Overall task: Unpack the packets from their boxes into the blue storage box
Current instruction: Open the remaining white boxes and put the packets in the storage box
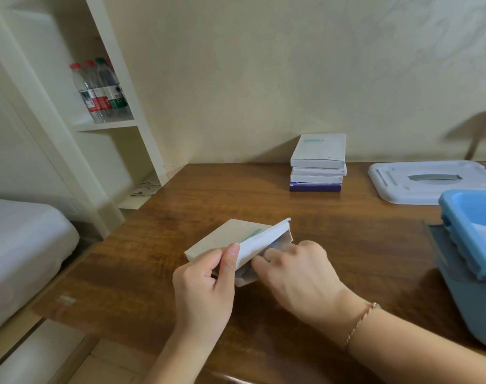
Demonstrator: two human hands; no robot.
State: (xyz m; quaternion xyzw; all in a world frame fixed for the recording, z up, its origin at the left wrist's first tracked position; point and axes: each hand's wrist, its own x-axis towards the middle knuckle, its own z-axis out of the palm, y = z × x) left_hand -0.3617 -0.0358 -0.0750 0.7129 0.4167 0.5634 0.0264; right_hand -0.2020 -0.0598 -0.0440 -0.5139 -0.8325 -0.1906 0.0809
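Note:
A flat white box (222,238) with a teal mark lies on the wooden table (153,273), its end flap (264,242) lifted. My left hand (205,284) grips the near end of the box, thumb on the raised flap. My right hand (297,270) has its fingers curled into the open end, where the contents are hidden. The blue storage box (469,245) stands at the right edge with something white inside. A stack of several more boxes (318,164), white ones over a dark purple one, sits at the back of the table.
The storage box's pale lid (419,181) lies flat at the back right. A white shelf unit (111,126) with plastic bottles (100,90) stands to the left, and a white bed (22,245) beside the table's left edge.

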